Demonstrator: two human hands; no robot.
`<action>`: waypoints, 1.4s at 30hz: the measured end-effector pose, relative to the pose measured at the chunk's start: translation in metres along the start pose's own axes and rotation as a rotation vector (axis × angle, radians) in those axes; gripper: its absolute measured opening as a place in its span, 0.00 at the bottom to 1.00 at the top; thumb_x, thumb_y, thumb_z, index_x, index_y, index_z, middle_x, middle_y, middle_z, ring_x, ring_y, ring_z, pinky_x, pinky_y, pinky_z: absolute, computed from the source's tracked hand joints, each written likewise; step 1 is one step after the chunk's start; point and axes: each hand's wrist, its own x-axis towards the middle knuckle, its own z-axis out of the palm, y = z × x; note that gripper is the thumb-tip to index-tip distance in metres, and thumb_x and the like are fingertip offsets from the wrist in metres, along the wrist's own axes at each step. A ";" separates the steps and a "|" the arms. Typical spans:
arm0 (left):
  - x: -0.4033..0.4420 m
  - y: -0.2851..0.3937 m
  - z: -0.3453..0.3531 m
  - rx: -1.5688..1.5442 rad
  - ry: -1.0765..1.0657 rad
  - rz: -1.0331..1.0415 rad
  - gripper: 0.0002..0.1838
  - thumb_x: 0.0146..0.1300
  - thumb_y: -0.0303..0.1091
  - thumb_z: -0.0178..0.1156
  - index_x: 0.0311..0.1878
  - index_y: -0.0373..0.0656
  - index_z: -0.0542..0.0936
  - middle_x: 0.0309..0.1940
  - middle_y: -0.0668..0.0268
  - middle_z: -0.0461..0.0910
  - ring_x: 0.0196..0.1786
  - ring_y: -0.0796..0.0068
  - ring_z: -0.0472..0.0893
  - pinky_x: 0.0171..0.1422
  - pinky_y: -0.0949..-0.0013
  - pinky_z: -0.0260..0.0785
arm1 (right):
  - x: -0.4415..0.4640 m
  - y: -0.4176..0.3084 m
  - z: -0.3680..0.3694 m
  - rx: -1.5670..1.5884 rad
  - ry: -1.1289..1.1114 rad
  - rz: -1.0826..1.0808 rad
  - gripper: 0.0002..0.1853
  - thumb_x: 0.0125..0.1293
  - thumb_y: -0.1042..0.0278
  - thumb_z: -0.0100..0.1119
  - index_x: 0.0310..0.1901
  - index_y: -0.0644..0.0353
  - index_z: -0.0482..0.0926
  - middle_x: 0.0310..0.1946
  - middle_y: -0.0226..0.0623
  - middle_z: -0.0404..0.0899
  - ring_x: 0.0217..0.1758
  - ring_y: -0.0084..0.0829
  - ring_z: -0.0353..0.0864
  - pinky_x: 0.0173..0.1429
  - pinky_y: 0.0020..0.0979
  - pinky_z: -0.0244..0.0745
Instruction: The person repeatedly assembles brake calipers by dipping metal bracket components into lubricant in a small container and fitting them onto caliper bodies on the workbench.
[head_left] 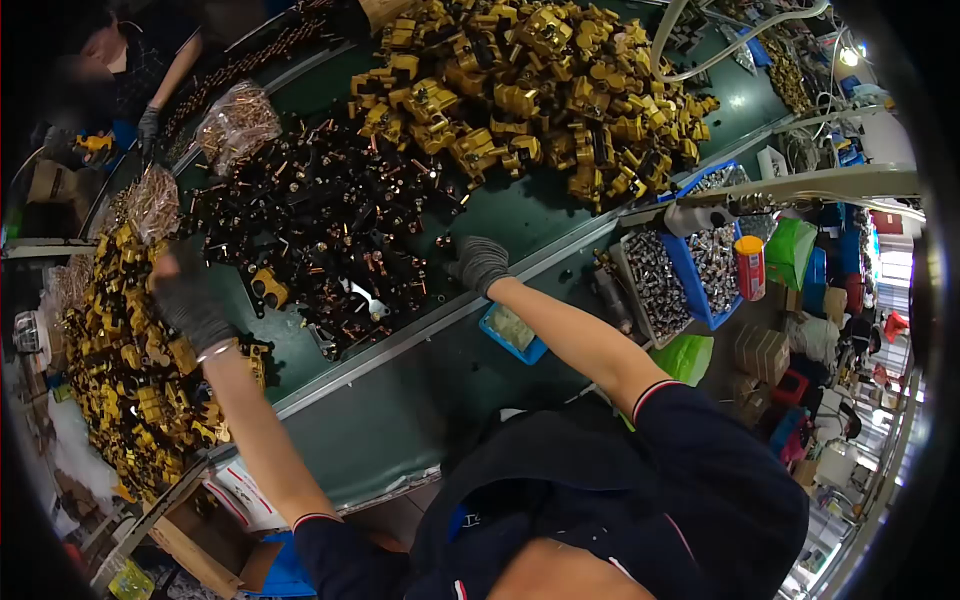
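Observation:
My left hand (190, 303), in a dark grey glove, is over the right edge of a heap of yellow metal parts (130, 370). Its fingers are smeared by motion, and whether they hold a part is unclear. My right hand (478, 264), in a grey striped glove, rests at the right edge of a spread of black parts (320, 210). Its fingers are bent toward the green table (510, 215), and their tips are hard to make out. Between the hands, a yellow part (268, 288) and a silver part (366, 299) lie on the black pile.
A large pile of yellow parts (540, 90) covers the far side. Near my right arm are a small blue tray (513, 333), bins of silver pieces (655, 282) and a metal rail (400, 333). Plastic bags (238, 125) and a co-worker's gloved hand (148, 130) are upper left.

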 end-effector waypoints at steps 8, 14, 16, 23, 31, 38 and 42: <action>-0.151 -0.181 0.298 1.658 -1.081 0.449 0.42 0.57 0.31 0.58 0.72 0.59 0.49 0.71 0.54 0.48 0.50 0.60 0.77 0.49 0.63 0.73 | 0.024 0.061 0.004 -0.120 0.222 -0.115 0.15 0.50 0.61 0.63 0.37 0.61 0.80 0.31 0.47 0.80 0.37 0.47 0.80 0.39 0.42 0.76; -0.146 -0.229 0.327 1.821 -1.197 0.180 0.43 0.58 0.49 0.59 0.72 0.60 0.46 0.73 0.62 0.39 0.59 0.55 0.72 0.55 0.55 0.71 | 0.024 0.080 -0.038 -0.189 0.115 -0.044 0.16 0.51 0.62 0.62 0.41 0.58 0.78 0.37 0.47 0.80 0.42 0.44 0.80 0.44 0.42 0.75; -0.149 -0.233 0.316 1.797 -1.232 0.179 0.42 0.58 0.50 0.59 0.72 0.60 0.49 0.73 0.61 0.40 0.57 0.54 0.73 0.54 0.55 0.71 | 0.026 0.092 -0.033 -0.200 0.220 -0.083 0.13 0.53 0.70 0.58 0.42 0.59 0.79 0.39 0.45 0.80 0.41 0.43 0.81 0.40 0.40 0.76; -0.185 -0.229 0.285 1.496 -1.148 0.303 0.33 0.51 0.44 0.66 0.61 0.60 0.65 0.68 0.59 0.54 0.53 0.53 0.75 0.56 0.52 0.68 | -0.014 0.111 -0.086 -0.223 -0.099 -0.086 0.16 0.55 0.63 0.61 0.44 0.60 0.78 0.36 0.48 0.80 0.42 0.44 0.80 0.44 0.39 0.76; -0.210 -0.262 0.302 1.548 -0.607 0.385 0.27 0.55 0.44 0.60 0.60 0.65 0.69 0.67 0.60 0.57 0.70 0.46 0.50 0.64 0.38 0.54 | -0.113 0.122 -0.101 1.084 -0.388 -0.341 0.12 0.61 0.69 0.57 0.46 0.61 0.78 0.39 0.41 0.80 0.40 0.30 0.80 0.49 0.30 0.73; -0.174 -0.240 0.331 1.719 -0.557 -0.052 0.44 0.46 0.59 0.65 0.64 0.49 0.62 0.64 0.55 0.59 0.68 0.52 0.56 0.64 0.48 0.58 | -0.152 0.103 -0.053 0.421 -0.362 -0.196 0.23 0.61 0.71 0.55 0.59 0.57 0.66 0.32 0.41 0.81 0.30 0.32 0.82 0.35 0.33 0.77; -0.143 -0.246 0.314 1.516 -0.680 -0.076 0.43 0.41 0.55 0.70 0.58 0.41 0.68 0.53 0.55 0.72 0.55 0.56 0.72 0.58 0.58 0.66 | -0.147 0.114 -0.022 0.473 -0.242 -0.173 0.18 0.61 0.71 0.55 0.54 0.59 0.70 0.33 0.45 0.80 0.32 0.35 0.82 0.37 0.34 0.77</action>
